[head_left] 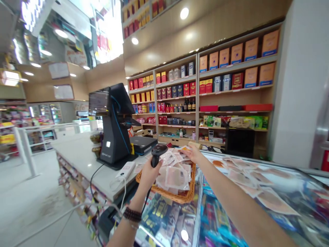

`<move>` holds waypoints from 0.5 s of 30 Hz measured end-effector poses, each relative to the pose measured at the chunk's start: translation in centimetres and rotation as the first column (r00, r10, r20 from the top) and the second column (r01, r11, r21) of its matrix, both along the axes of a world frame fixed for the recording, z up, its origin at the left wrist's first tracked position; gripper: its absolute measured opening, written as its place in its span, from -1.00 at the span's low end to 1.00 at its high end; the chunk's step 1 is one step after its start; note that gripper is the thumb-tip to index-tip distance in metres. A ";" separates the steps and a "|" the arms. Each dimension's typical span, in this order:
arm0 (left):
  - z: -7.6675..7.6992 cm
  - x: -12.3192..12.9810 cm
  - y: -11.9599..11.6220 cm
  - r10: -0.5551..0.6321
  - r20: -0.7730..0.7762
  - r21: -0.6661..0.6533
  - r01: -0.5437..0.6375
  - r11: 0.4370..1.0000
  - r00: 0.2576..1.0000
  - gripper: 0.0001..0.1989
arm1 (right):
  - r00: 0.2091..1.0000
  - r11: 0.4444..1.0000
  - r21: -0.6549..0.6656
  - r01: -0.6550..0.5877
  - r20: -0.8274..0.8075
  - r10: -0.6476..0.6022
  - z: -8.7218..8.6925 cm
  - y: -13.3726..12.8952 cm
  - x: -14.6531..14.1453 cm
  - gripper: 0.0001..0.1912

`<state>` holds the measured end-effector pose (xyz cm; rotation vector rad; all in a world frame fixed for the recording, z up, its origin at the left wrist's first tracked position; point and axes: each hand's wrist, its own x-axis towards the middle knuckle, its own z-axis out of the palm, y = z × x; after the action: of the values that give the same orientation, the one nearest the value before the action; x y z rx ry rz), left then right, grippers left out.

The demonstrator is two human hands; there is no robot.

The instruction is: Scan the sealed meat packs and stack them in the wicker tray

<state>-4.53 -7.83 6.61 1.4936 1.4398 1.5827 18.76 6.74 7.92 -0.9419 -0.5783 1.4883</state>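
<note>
My left hand (149, 172) is wrapped round the handle of a black barcode scanner (158, 151), held upright at the left side of a wicker basket (189, 197). Clear flat packets (176, 176) with pale contents fill the basket. At the basket's far right edge, my right hand (193, 153) has its fingers closed on a small packet with an orange patch (185, 148). More flat packets (246, 175) lie spread over the glass counter to the right of my right forearm.
A black cash register (115, 130) stands on the white counter (77, 154) at left, beside a black box (143, 144). A white device (125, 170) with cables sits near the basket. Shelves (236, 91) of boxed goods line the back wall.
</note>
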 end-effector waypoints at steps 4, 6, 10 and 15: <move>-0.2 -0.3 -0.8 -0.005 -0.012 0.012 0.005 1.000 1.000 -0.72 | 0.997 0.999 0.025 0.032 0.075 -0.034 -1.8 -1.1 0.9 -0.80; -0.2 0.4 -1.0 -0.017 -0.007 0.014 0.017 1.000 1.000 -0.71 | 0.995 0.995 0.070 0.070 0.063 -0.074 -2.4 -2.1 2.8 -0.80; -0.4 3.2 -1.0 -0.074 -0.001 0.035 0.074 0.997 0.997 -0.70 | 0.972 0.971 0.100 0.219 0.067 -0.226 -3.5 -4.8 8.9 -0.84; -0.8 8.6 -1.5 -0.276 0.031 0.029 0.275 0.961 0.961 -0.69 | 0.853 0.874 0.111 0.474 0.190 -0.486 -5.9 -9.4 18.6 -0.86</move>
<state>4.10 -9.37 5.80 1.5943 1.1388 1.4515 37.32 -2.63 2.00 -1.1115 -0.4895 0.9213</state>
